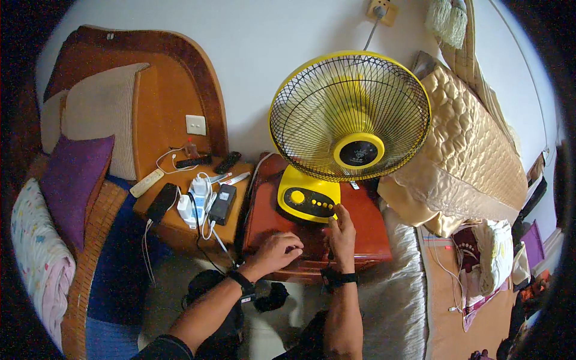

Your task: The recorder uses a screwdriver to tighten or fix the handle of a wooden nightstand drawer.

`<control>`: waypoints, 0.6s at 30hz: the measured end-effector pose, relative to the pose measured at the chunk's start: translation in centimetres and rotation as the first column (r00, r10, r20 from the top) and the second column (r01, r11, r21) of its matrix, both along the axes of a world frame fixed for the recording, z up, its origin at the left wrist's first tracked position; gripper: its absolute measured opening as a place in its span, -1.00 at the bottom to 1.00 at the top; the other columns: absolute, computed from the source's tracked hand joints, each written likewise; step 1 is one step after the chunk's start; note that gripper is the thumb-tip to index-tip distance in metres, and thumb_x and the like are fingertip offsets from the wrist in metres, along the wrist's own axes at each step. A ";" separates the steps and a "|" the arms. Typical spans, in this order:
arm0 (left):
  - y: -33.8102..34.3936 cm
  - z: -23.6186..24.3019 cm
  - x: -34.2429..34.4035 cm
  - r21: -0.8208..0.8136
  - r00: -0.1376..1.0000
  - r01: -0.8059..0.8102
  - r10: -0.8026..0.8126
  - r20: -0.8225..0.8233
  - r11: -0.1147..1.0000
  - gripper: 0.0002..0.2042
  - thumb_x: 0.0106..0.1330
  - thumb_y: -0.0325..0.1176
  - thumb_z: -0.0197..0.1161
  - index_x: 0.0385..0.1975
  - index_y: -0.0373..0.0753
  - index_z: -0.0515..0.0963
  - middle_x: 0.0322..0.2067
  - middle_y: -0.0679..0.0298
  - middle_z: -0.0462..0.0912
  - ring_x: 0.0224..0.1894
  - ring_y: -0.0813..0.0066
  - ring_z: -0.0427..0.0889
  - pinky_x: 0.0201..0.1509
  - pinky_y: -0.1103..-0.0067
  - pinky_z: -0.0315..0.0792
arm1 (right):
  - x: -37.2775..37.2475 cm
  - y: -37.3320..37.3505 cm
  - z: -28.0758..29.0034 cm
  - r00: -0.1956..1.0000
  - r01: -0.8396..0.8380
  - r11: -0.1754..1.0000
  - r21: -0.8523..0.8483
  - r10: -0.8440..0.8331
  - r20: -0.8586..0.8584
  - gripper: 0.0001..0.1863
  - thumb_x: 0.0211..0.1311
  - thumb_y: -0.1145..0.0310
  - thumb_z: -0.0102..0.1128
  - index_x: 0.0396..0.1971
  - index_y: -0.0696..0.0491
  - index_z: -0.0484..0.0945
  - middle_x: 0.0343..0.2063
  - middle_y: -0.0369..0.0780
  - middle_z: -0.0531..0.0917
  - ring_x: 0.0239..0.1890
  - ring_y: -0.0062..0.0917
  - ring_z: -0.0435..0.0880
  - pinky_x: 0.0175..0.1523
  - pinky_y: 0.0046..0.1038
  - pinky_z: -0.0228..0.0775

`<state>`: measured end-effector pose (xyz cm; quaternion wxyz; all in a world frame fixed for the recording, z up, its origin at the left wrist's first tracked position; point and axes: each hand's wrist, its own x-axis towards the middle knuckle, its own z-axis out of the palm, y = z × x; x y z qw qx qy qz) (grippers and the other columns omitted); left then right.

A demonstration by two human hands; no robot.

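A yellow fan [359,153] with a wire-cage head stands on a red, glossy surface [366,234]. Its base has a black control panel [305,199] with a round yellow knob and a row of small buttons. My right hand [341,237] reaches up to the panel's right end, index finger raised at the last button and the other fingers partly bent; whether it presses is unclear. My left hand [277,253] is lower and to the left, over the red surface, with loosely curled fingers and nothing visible in them.
An orange bedside unit [150,204] at left carries a power strip [197,198], chargers, cables and remotes. Beside it is a bed with a purple pillow [78,186]. At right lie gold quilted bedding [456,132] and folded cloths [492,258]. A wall socket [389,13] holds a plug.
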<state>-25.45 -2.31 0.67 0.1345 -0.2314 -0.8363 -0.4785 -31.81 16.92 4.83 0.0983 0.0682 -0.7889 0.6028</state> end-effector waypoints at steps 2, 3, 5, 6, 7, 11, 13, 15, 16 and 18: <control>0.2 0.3 0.1 0.009 1.000 0.002 -0.003 0.021 1.000 -0.87 0.21 -0.40 0.30 -0.32 -0.32 0.63 -0.25 0.16 0.67 -0.15 0.22 0.65 0.00 0.42 0.51 | 0.2 0.1 0.2 1.000 0.005 1.000 0.005 -0.005 0.006 -0.51 0.31 0.54 0.03 0.24 0.26 0.30 0.16 0.01 0.50 0.23 -0.29 0.48 0.26 -0.38 0.32; 0.2 0.4 0.1 0.013 0.999 0.002 -0.003 0.032 1.000 -0.87 0.21 -0.40 0.30 -0.32 -0.32 0.63 -0.25 0.17 0.66 -0.15 0.22 0.65 0.00 0.42 0.51 | 0.1 0.1 0.0 1.000 0.010 1.000 0.028 -0.010 -0.026 -0.52 0.31 0.52 0.04 0.23 0.25 0.31 0.15 0.02 0.51 0.21 -0.27 0.50 0.24 -0.37 0.34; 0.4 0.4 0.0 0.013 1.000 0.007 -0.007 0.021 1.000 -0.87 0.21 -0.41 0.30 -0.32 -0.32 0.63 -0.26 0.17 0.66 -0.15 0.23 0.65 -0.01 0.42 0.51 | -0.7 0.5 -1.1 0.971 0.057 0.985 0.160 -0.018 -0.238 -0.54 0.32 0.47 0.07 0.20 0.20 0.35 0.09 0.04 0.57 0.12 -0.18 0.59 0.15 -0.31 0.42; 0.5 0.4 0.0 0.013 1.000 0.008 -0.008 0.015 1.000 -0.87 0.21 -0.41 0.30 -0.32 -0.33 0.63 -0.26 0.17 0.66 -0.15 0.24 0.65 -0.01 0.42 0.51 | -1.0 0.8 -1.6 0.970 0.055 0.986 0.159 -0.015 -0.242 -0.54 0.31 0.46 0.08 0.20 0.20 0.36 0.09 0.04 0.57 0.12 -0.18 0.58 0.15 -0.31 0.42; 0.4 0.4 0.0 0.013 1.000 0.005 -0.006 0.015 1.000 -0.87 0.21 -0.41 0.30 -0.32 -0.33 0.63 -0.26 0.17 0.66 -0.15 0.24 0.65 -0.01 0.42 0.51 | -1.2 0.6 -1.7 0.970 0.048 0.987 0.155 -0.009 -0.244 -0.54 0.31 0.46 0.09 0.20 0.20 0.36 0.09 0.04 0.57 0.13 -0.17 0.58 0.15 -0.32 0.42; 0.3 0.8 0.2 0.027 1.000 -0.001 0.001 0.017 1.000 -0.87 0.21 -0.41 0.30 -0.32 -0.33 0.62 -0.27 0.17 0.66 -0.16 0.24 0.65 -0.01 0.42 0.51 | -1.3 0.3 -1.6 0.967 0.058 0.984 0.166 -0.014 -0.255 -0.53 0.29 0.45 0.11 0.19 0.20 0.37 0.08 0.05 0.57 0.12 -0.17 0.58 0.15 -0.32 0.42; 0.3 0.7 0.4 0.021 1.000 -0.002 0.002 0.002 1.000 -0.87 0.21 -0.41 0.29 -0.33 -0.33 0.62 -0.28 0.17 0.66 -0.17 0.24 0.65 -0.02 0.41 0.51 | -0.6 0.2 -1.3 0.993 0.017 0.993 0.118 -0.003 -0.121 -0.53 0.31 0.48 0.06 0.21 0.23 0.34 0.11 -0.01 0.55 0.12 -0.28 0.57 0.17 -0.35 0.39; 0.1 0.5 0.7 -0.004 1.000 -0.002 0.002 -0.028 1.000 -0.88 0.22 -0.42 0.28 -0.34 -0.32 0.62 -0.29 0.17 0.65 -0.18 0.23 0.64 -0.04 0.41 0.51 | -0.1 -0.1 -1.4 0.997 0.014 0.994 0.109 -0.005 -0.082 -0.53 0.31 0.50 0.04 0.21 0.24 0.34 0.11 -0.04 0.55 0.08 -0.34 0.58 0.16 -0.36 0.39; 0.0 0.5 0.4 -0.016 0.998 -0.001 0.000 -0.064 1.000 -0.89 0.22 -0.41 0.28 -0.34 -0.32 0.61 -0.30 0.17 0.65 -0.19 0.23 0.64 -0.05 0.41 0.51 | -0.4 -0.1 -1.4 0.993 0.030 0.991 0.127 -0.015 -0.115 -0.54 0.31 0.49 0.04 0.20 0.23 0.35 0.10 -0.05 0.55 0.04 -0.34 0.59 0.13 -0.35 0.41; 0.0 0.3 -0.5 -0.045 0.995 0.011 -0.015 -0.096 0.999 -0.89 0.23 -0.41 0.27 -0.36 -0.32 0.60 -0.31 0.17 0.64 -0.21 0.23 0.63 -0.08 0.42 0.50 | -0.7 0.2 -1.1 0.981 0.062 0.981 0.184 -0.025 -0.195 -0.58 0.30 0.47 0.04 0.16 0.20 0.40 0.04 -0.05 0.59 -0.03 -0.33 0.63 0.07 -0.37 0.44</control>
